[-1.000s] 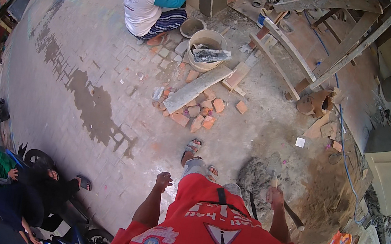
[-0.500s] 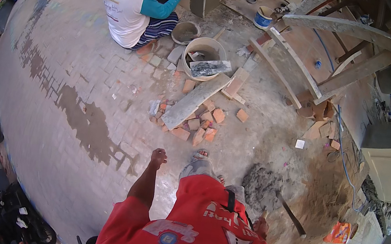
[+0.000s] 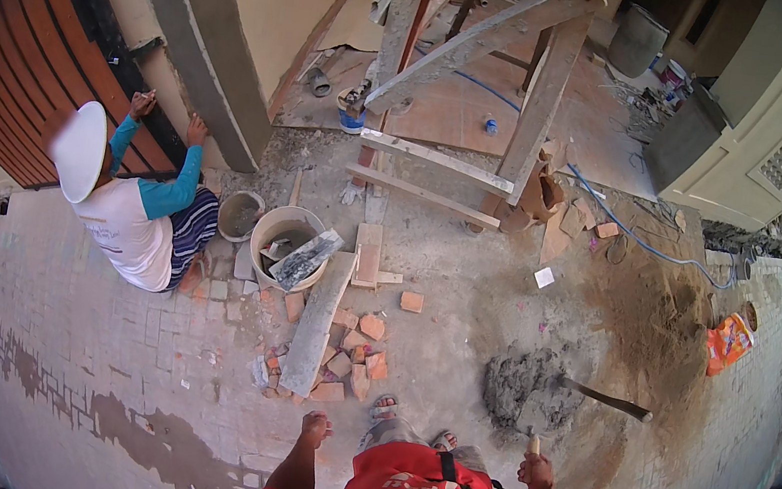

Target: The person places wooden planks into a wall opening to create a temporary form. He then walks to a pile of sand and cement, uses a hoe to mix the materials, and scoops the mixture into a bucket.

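My right hand (image 3: 536,474) grips the pale wooden handle of a trowel (image 3: 535,445), whose far end points at the near edge of a wet grey mortar heap (image 3: 513,389). The trowel's blade is hard to make out. My left hand (image 3: 315,429) hangs over the paving left of my feet, fingers curled in, with nothing seen in it. A long-handled tool (image 3: 612,401) lies with its head buried in the mortar, its dark handle sticking out to the right.
Broken bricks (image 3: 360,353) and a plank (image 3: 316,324) lie ahead, beside a bucket (image 3: 287,247). At the left a co-worker (image 3: 137,217) squats by a wall pillar. A wooden trestle (image 3: 464,164) stands beyond; sand (image 3: 657,325) and an orange bag (image 3: 728,344) are at right.
My view has swung to the right and up, bringing more of the trestle and wall into sight. My right hand now shows clearly with the trowel beside the mortar.
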Action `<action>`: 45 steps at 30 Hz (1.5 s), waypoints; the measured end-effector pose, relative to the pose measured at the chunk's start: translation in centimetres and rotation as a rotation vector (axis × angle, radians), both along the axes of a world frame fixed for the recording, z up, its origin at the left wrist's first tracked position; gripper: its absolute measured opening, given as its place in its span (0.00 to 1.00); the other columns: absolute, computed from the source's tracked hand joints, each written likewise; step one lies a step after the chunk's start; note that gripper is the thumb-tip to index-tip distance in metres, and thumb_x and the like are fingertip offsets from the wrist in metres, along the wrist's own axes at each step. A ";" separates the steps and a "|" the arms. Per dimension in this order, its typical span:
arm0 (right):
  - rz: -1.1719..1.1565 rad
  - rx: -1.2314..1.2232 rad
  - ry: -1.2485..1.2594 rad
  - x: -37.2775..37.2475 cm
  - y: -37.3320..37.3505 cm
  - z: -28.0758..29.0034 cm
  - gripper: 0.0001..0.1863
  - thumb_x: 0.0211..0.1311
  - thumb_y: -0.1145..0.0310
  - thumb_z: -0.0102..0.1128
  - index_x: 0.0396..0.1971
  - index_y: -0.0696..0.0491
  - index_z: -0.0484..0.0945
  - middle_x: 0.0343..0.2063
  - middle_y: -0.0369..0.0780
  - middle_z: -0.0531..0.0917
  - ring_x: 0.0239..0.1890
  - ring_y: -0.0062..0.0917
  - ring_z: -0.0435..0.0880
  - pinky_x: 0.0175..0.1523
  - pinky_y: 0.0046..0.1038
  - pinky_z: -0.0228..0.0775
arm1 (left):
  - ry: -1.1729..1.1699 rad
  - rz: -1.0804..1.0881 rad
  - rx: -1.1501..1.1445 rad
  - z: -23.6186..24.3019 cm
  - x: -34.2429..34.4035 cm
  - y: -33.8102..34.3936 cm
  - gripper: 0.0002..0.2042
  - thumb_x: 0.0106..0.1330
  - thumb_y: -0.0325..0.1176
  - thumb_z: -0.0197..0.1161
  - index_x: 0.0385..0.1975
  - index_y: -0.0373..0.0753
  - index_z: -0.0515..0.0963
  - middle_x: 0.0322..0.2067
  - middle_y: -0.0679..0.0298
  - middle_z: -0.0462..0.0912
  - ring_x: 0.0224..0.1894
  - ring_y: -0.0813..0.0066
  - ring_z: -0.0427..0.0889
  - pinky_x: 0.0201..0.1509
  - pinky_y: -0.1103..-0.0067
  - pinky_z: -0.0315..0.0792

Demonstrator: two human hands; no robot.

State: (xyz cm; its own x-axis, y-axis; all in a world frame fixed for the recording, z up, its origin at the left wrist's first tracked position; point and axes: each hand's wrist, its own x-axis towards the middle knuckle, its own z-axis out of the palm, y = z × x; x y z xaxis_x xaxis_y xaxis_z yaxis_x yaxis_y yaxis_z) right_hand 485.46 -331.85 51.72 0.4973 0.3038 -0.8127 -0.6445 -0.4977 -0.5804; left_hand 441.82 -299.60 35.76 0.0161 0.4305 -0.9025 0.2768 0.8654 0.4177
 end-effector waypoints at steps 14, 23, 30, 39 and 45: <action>-0.533 -0.074 0.057 -8.9 -21.6 -2.8 0.07 0.53 0.69 0.51 0.29 0.56 0.68 0.15 0.38 0.70 0.12 0.24 0.71 0.14 0.26 0.62 | 0.250 -0.448 0.199 -1.2 8.5 1.2 0.09 0.61 0.31 0.47 0.35 0.40 0.75 0.23 0.60 0.77 0.18 0.70 0.77 0.16 0.75 0.67; -0.732 -0.089 0.160 -11.3 -41.8 -9.8 0.06 0.54 0.68 0.51 0.25 0.55 0.67 0.13 0.37 0.69 0.10 0.23 0.69 0.12 0.24 0.59 | 0.211 -0.997 0.470 4.6 26.6 -15.1 0.07 0.51 0.31 0.58 0.25 0.37 0.81 0.23 0.60 0.81 0.26 0.72 0.79 0.32 0.75 0.71; -0.930 0.001 0.141 -7.1 -54.9 -9.2 0.06 0.55 0.67 0.49 0.26 0.51 0.65 0.14 0.35 0.68 0.11 0.22 0.67 0.14 0.23 0.58 | 0.159 -1.667 0.506 3.7 33.9 -30.3 0.13 0.51 0.41 0.65 0.26 0.36 0.80 0.27 0.53 0.81 0.33 0.60 0.80 0.41 0.70 0.72; -1.081 0.038 0.051 3.7 -68.8 -9.6 0.06 0.56 0.64 0.51 0.28 0.50 0.67 0.16 0.35 0.70 0.13 0.22 0.69 0.16 0.25 0.60 | 0.175 -1.140 0.263 -1.9 45.8 -45.6 0.16 0.56 0.41 0.61 0.23 0.30 0.76 0.23 0.56 0.80 0.22 0.66 0.78 0.23 0.73 0.74; -1.149 -0.009 0.038 10.2 -78.0 -6.3 0.07 0.55 0.65 0.51 0.29 0.51 0.66 0.15 0.36 0.70 0.12 0.22 0.69 0.15 0.23 0.61 | 0.271 -1.399 0.287 -4.3 60.8 -57.8 0.11 0.58 0.35 0.57 0.32 0.31 0.75 0.22 0.59 0.77 0.21 0.71 0.75 0.21 0.74 0.72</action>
